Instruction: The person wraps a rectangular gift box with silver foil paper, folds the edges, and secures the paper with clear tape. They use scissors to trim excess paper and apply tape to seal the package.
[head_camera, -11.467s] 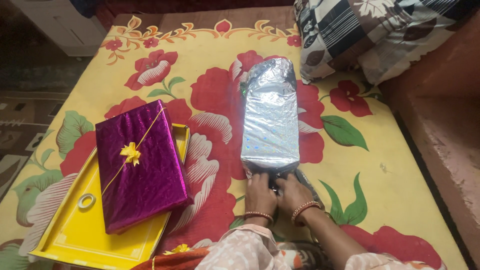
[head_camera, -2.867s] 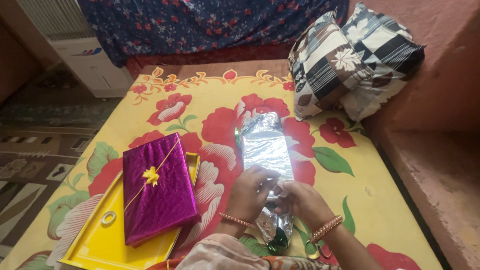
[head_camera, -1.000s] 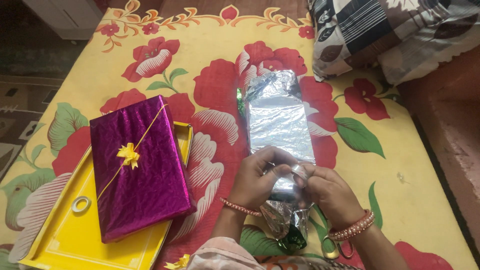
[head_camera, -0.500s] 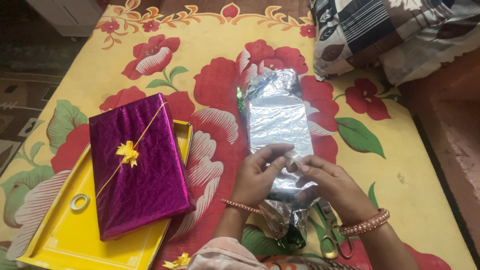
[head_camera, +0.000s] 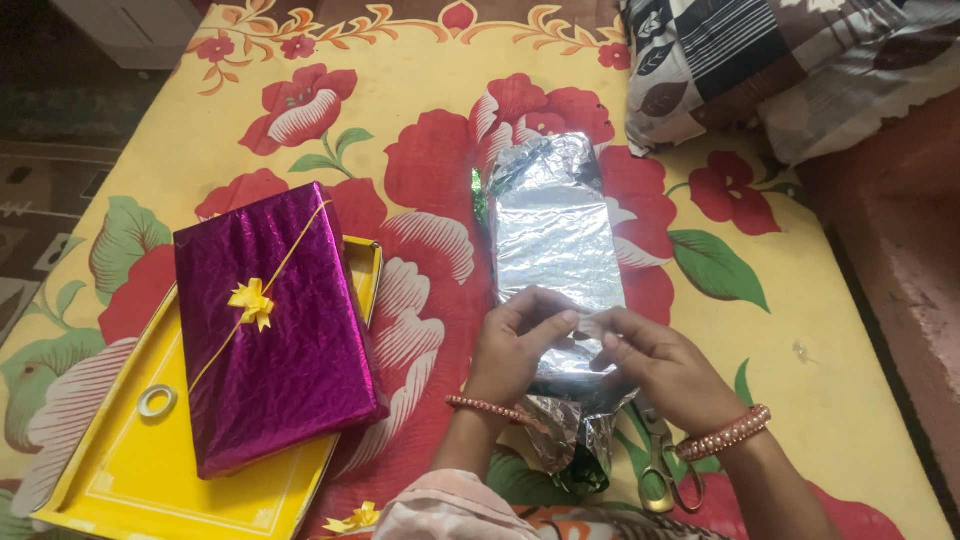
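Both grips meet over the near part of a long box wrapped in crinkled silver foil paper (head_camera: 555, 235). The left hand (head_camera: 515, 345) has its fingers curled, with thumb and forefinger pinched toward the right hand (head_camera: 660, 365), whose fingertips close on the same spot. Something small sits between the two pinches, but it is too small to tell what; the fingers press down on the silver wrap there.

The silver box lies lengthwise on the yellow bedsheet with big red flowers (head_camera: 420, 150). Its near end is loose, crumpled foil with a bit of green showing underneath. Just beside the right wrist lie scissors with yellow handles (head_camera: 662, 470).

To the left, well apart, a flat parcel in shiny purple paper with a thin yellow ribbon and bow (head_camera: 270, 325) rests across a yellow rectangular tray (head_camera: 130, 480), which also holds a small roll of clear tape (head_camera: 157, 401). A patterned brown-and-white pillow (head_camera: 780, 65) lies at the far right.
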